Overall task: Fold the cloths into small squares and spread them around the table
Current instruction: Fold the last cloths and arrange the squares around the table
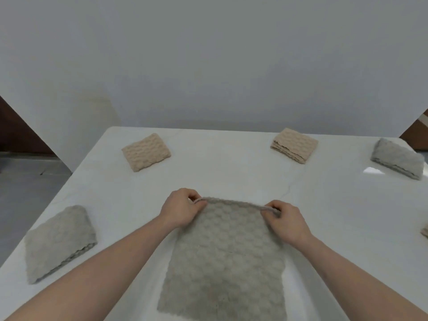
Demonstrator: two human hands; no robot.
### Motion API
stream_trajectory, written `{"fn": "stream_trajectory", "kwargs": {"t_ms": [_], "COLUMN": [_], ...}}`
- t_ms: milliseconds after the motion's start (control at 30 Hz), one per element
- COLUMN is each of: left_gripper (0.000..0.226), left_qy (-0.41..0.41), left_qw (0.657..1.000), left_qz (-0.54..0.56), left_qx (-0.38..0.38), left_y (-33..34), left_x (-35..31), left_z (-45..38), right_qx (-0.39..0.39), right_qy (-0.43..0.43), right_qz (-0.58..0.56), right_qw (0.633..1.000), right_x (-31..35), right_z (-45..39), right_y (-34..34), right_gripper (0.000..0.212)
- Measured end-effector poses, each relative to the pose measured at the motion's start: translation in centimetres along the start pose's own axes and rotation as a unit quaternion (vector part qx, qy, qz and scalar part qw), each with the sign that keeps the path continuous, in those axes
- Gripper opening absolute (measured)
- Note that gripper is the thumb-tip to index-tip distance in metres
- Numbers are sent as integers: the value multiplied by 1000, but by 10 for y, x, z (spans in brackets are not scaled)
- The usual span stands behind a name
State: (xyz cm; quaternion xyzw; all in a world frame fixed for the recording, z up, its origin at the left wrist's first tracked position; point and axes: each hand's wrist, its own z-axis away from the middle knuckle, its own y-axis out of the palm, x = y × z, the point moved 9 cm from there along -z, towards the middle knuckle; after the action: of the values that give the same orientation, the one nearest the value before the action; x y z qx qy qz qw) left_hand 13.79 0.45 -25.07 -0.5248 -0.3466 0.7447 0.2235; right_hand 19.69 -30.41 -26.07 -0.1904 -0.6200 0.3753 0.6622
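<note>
A grey textured cloth [225, 262] lies spread in front of me on the white table [231, 172]. My left hand [181, 208] pinches its far left corner and my right hand [286, 222] pinches its far right corner, both at the cloth's far edge. A folded grey cloth [59, 242] sits at the near left. One folded beige cloth [146, 155] lies at the far left, another folded beige cloth [293, 144] at the far right. A second folded grey cloth [397, 158] rests at the far right corner.
A sliver of another cloth [425, 232] shows at the right frame edge. A plain white wall [208, 66] stands behind the table. The table's left edge drops to a grey floor [27, 181].
</note>
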Motion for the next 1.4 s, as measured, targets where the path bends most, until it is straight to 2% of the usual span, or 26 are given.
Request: {"fn": "stream_trajectory", "kwargs": {"t_ms": [167,300,400,467,600,767,967,1400], "left_gripper": [23,27,22,21,18,7,7,7], "left_qy": [41,57,74,82,113,146,181,208], "left_qw": [994,979,971,968,960,960,961,966], "left_qz": [1,38,72,82,90,99,75,16], "left_qx": [-98,-191,-214,-221,-239,-217,-197,-154], "left_y": [13,7,5,1,-19,-44,-53,-12], "left_x": [22,31,34,35,21,-3,-12,27], "left_z": [-24,-19,-12,-2,34,76,127,200], "right_qx": [-117,-158,-162,-169,-190,-199,-176,-93], "right_qy": [-60,-89,-105,-113,-144,-180,-199,-240], "right_qz": [8,-18,-67,-89,-59,-30,-8,77], "right_qw": [991,983,979,975,969,963,964,963], "right_x": [-5,-6,-9,-7,9,30,29,-4], "right_z": [-24,-20,-7,6,35,74,111,176], "right_y": [4,3,2,0,-17,-46,-58,-21], "right_gripper": [17,18,14,18,19,8,18,21]}}
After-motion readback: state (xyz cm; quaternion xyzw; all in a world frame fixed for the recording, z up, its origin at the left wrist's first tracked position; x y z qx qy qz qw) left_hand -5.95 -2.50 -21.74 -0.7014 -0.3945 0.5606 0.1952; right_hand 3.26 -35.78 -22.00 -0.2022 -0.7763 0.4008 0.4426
